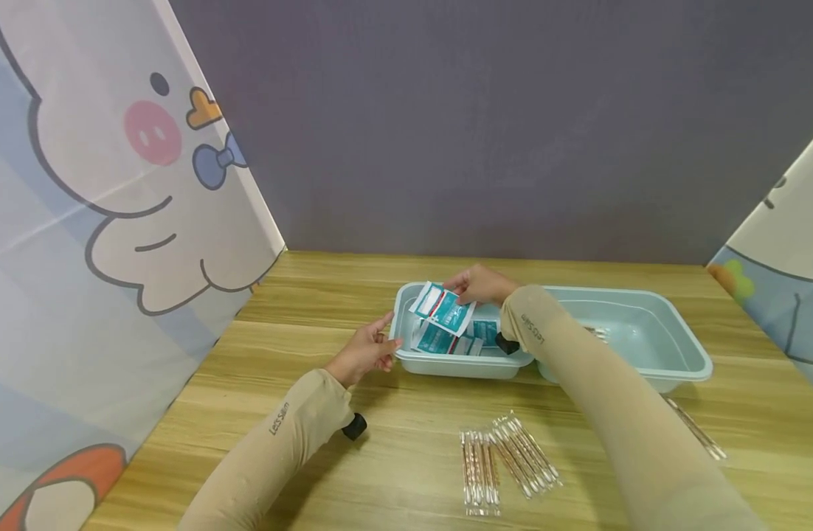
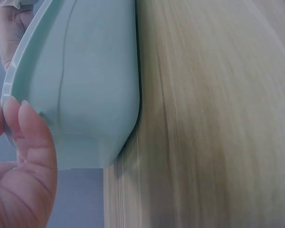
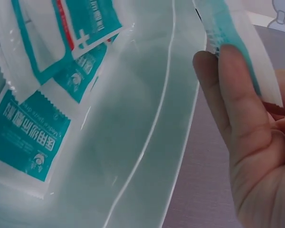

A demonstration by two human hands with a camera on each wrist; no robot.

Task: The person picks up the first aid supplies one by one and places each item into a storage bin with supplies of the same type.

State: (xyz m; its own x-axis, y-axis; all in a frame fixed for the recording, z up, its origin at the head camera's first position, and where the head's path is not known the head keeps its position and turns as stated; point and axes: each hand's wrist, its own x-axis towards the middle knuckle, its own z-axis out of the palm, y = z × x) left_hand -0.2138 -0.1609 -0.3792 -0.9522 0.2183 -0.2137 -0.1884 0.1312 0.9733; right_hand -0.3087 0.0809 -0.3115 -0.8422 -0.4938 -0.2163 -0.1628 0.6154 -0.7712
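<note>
Pinching two teal sachets [image 1: 444, 308] over the left tray [image 1: 406, 360], the right hand [image 1: 481, 285] should lower before releasing; left hand [image 1: 365, 352] clasps the tray's left rim, steadying it.

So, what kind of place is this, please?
Probably a staged sorting workstation, not a home. A wooden table stands between cartoon-printed curtains and a plain grey wall. On it are two pale green trays, one holding teal medical sachets, with wrapped cotton swabs lying in front.
</note>
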